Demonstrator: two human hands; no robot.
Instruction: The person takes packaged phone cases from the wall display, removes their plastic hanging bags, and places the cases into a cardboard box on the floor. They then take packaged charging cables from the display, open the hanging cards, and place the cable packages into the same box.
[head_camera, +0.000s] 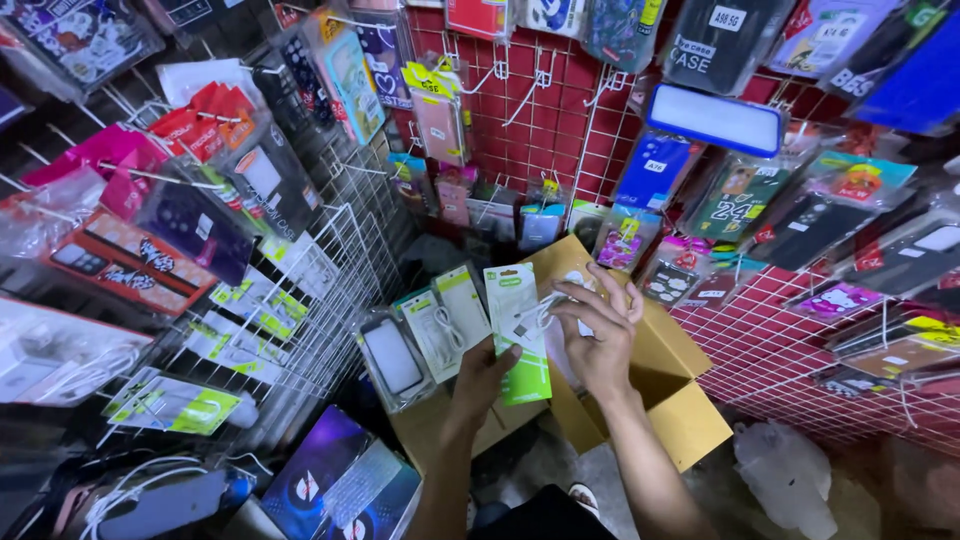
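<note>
Here we see our left hand (483, 377) gripping a fan of green-and-white packaged cables (520, 330) from below, thumb pressed on the front pack. Our right hand (600, 325) curls its fingers over the top right edge of the same fan, pinching the rearmost pack. Both hands hold the packs just above an open cardboard box (660, 385), which sits on the floor beneath them. To the left, a white wire rack (300, 330) carries more packaged cables and chargers. Beyond the box, a red grid wall (540, 100) is hung with phone cases (440, 125) in clear sleeves.
</note>
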